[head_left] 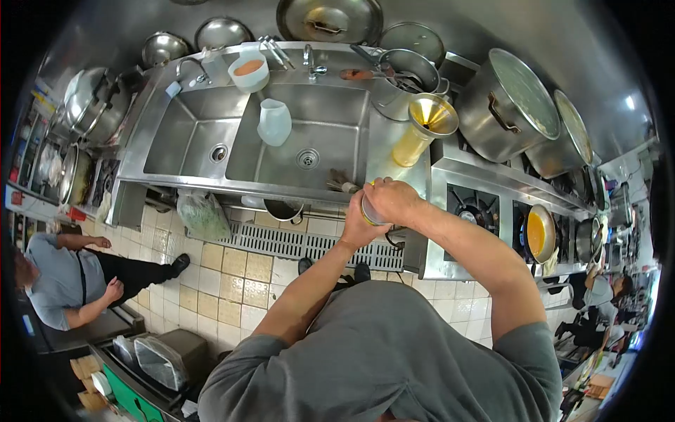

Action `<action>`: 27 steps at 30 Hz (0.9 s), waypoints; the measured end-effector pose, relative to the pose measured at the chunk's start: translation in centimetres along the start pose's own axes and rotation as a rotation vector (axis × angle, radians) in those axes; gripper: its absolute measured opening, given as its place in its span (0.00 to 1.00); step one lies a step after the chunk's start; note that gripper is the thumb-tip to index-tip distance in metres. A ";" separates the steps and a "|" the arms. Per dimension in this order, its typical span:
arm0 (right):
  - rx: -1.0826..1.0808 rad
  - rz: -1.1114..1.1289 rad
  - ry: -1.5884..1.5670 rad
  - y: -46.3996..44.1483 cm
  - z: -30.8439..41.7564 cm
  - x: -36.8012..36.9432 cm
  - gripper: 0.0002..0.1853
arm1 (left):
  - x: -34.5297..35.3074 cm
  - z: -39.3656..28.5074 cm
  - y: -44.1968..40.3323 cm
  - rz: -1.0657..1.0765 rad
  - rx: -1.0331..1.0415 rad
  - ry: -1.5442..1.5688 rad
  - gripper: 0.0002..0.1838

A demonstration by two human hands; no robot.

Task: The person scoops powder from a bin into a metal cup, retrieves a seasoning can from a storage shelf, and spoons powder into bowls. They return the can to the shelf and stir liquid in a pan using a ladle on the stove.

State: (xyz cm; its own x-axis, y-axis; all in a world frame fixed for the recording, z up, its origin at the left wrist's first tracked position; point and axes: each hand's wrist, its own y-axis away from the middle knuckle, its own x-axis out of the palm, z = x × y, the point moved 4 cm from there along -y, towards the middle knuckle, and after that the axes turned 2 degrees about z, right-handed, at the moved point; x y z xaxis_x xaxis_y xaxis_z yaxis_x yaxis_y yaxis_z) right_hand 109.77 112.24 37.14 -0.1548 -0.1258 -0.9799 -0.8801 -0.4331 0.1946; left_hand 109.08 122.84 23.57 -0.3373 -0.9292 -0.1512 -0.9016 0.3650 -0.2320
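Near the front edge of the steel sink unit, my left hand (360, 228) is wrapped round a small round container (373, 212), seen partly between the hands. My right hand (392, 200) closes over its upper side. Just behind them a brush (342, 185) lies at the sink's front edge. Beyond my right hand a clear container with yellow contents (409, 148) stands on the counter, with a metal funnel (432, 114) on top.
A translucent jug (274, 122) lies in the right sink basin (330, 133). Large pots (503, 105) stand at the right, above a gas burner (472, 206) and a pan of orange liquid (540, 233). A person (63, 274) stands at the left; others are far right.
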 end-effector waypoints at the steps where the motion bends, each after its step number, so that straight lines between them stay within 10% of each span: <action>1: -0.012 -0.016 0.029 -0.1 0.2 -0.1 0.15 | -0.2 0.1 -0.2 0.021 -0.008 0.007 0.57; 11: -0.020 0.012 0.003 0.4 -1.8 -0.4 0.12 | 1.0 0.2 -0.3 0.104 0.015 -0.110 0.56; 17: 0.183 -0.225 -0.759 2.2 -6.7 -0.4 0.20 | 1.3 -1.9 -1.1 0.029 0.012 -0.070 0.54; 23: 0.105 -0.345 -0.616 2.9 -7.0 0.6 0.11 | 1.6 -2.3 -1.4 0.058 0.002 -0.067 0.54; 27: 0.203 0.005 -0.633 0.8 -7.5 3.6 0.20 | 2.1 -2.3 -1.4 0.062 0.096 -0.071 0.55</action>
State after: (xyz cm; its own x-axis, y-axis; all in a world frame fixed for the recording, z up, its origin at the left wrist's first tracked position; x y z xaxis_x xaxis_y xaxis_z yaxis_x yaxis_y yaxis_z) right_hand 111.87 104.74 34.11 -0.3388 0.4481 -0.8273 -0.9360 -0.2498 0.2481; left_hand 108.97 120.27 25.80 -0.3683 -0.8996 -0.2347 -0.8487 0.4284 -0.3101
